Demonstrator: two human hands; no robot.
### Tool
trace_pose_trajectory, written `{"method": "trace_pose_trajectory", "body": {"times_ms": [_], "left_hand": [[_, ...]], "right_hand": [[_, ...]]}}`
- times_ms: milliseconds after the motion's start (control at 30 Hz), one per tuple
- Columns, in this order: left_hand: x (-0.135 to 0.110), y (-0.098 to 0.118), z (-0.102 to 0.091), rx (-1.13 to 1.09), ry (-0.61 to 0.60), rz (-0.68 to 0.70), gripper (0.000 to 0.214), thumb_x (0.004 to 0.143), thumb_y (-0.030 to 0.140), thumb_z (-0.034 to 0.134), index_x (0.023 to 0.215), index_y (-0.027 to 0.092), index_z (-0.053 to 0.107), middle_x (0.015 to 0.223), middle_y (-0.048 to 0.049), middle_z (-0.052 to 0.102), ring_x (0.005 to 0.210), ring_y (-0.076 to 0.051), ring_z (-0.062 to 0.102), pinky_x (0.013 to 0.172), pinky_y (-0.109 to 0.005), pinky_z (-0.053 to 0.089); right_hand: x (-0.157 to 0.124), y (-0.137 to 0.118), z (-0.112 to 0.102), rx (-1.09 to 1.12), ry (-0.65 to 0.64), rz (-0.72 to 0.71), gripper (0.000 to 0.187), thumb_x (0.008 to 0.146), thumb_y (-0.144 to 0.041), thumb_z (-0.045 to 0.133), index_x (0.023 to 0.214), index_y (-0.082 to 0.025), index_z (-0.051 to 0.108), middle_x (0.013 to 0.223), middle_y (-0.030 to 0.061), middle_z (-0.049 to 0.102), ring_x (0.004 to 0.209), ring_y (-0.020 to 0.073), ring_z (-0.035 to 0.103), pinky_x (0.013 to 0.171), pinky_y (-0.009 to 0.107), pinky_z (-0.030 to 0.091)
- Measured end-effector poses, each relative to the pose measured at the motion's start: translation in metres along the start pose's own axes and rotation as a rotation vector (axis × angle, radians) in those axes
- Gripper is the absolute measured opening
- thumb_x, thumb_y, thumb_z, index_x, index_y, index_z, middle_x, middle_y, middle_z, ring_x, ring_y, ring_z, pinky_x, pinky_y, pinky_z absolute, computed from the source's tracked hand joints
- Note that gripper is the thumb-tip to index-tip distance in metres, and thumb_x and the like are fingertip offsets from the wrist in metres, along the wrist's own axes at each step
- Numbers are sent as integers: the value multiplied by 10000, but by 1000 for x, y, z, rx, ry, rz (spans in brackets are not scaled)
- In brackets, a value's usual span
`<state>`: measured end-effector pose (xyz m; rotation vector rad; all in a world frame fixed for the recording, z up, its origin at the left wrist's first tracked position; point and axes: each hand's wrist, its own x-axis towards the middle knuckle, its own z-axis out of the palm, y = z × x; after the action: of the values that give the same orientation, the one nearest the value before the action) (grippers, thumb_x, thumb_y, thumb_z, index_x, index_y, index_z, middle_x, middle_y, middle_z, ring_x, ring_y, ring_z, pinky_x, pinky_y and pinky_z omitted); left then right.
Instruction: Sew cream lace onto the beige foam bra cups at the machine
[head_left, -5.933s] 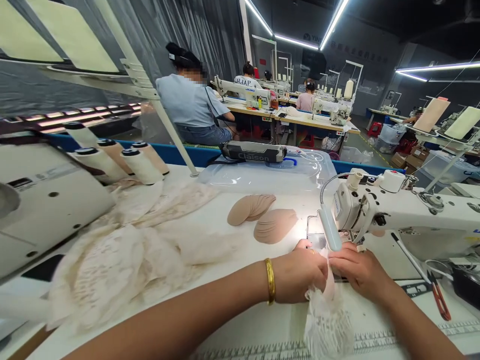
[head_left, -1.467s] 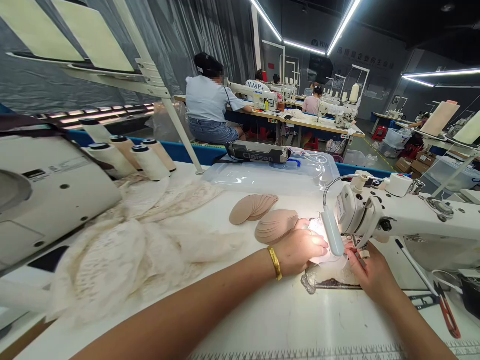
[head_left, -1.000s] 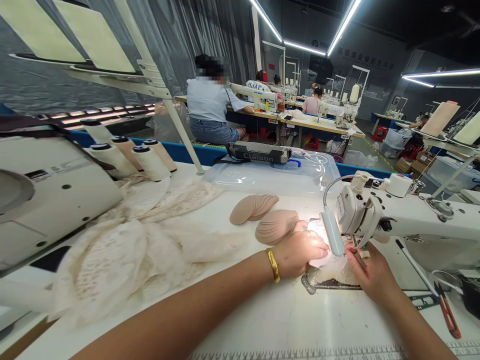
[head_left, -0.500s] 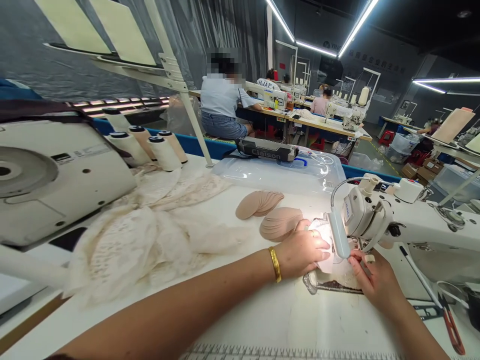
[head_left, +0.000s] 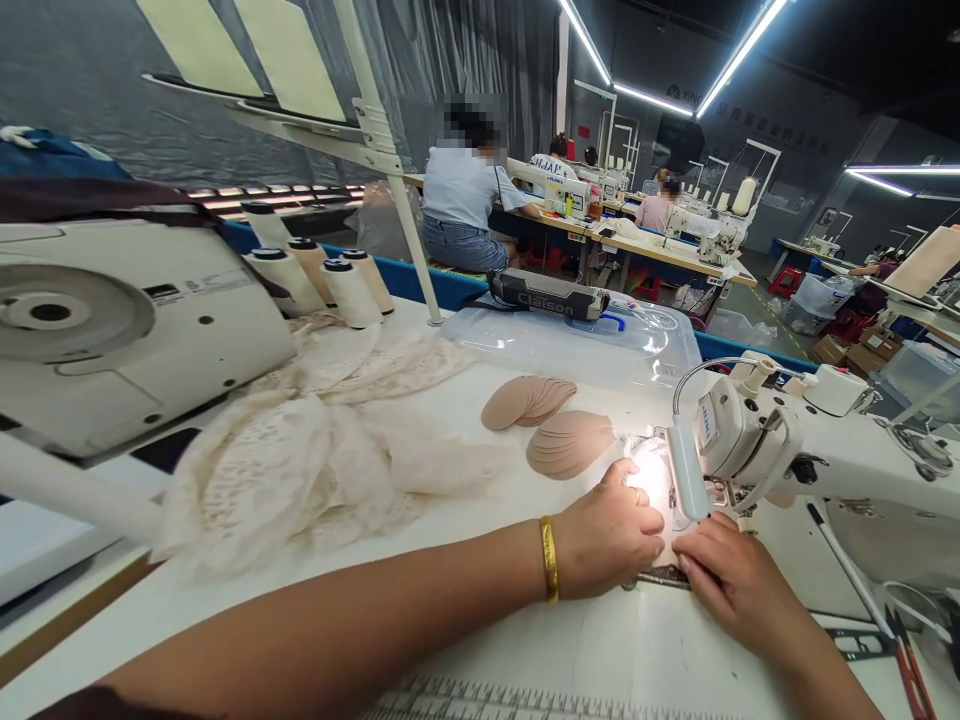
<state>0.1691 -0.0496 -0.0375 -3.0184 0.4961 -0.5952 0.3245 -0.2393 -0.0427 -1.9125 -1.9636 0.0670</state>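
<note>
My left hand [head_left: 607,530], with a gold bangle on the wrist, lies curled on the table under the lit lamp [head_left: 686,470] of the white sewing machine [head_left: 825,460]. Its fingers close over a pale lace piece [head_left: 663,548], mostly hidden by glare and by both hands. My right hand [head_left: 731,585] meets it from the right, fingertips pressed together on the same piece at the needle plate's dark edge [head_left: 664,576]. Two fanned stacks of beige cup pads [head_left: 529,400] [head_left: 570,443] lie just beyond my left hand.
A heap of cream lace [head_left: 300,470] covers the table's left. Thread cones [head_left: 330,285] and another machine [head_left: 112,320] stand behind it. A clear plastic box [head_left: 577,345] sits at the back. Red-handled scissors [head_left: 907,660] lie at the right. Other people sew at far tables.
Both hands have drawn back toward me and come together, covering the piece that lay spread on the needle plate. The view has swung a little to the left.
</note>
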Motion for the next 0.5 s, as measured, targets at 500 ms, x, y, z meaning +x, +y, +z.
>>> {"method": "trace_pose_trajectory", "body": {"times_ms": [500], "left_hand": [[24,-23,16,-6,28,-109,149,913,220,650,778,184,701,824,-35,706,805,-209,609,997,-475,342]], "right_hand": [[4,14,18,-139,100,193,298,1042,-302,379,1095,-263,669,1098,84,728,947,249,691,699,338,545]]}}
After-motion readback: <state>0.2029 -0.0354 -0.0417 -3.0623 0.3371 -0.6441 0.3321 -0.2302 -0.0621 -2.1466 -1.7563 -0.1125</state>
